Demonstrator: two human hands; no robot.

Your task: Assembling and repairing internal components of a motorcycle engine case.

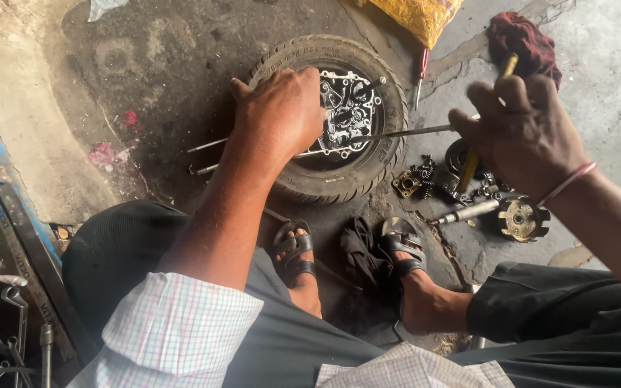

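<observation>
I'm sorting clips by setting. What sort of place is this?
Most likely a small roadside or open-floor repair workshop for motorbikes. An engine part rests inside a tyre on stained concrete, loose metal parts lie scattered beside it, and the right hand holds a long tool.

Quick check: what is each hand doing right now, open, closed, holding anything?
Left hand: palm down on the engine part in the tyre; grip cannot be told.
Right hand: closed on a yellow-handled tool.

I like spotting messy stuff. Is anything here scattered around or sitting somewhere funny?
Yes. A metal engine part sits inside a small tyre on the ground, where a wheel would usually be. Small bolts and springs lie scattered on the oil-stained floor beside it, near a round metal disc.
</observation>
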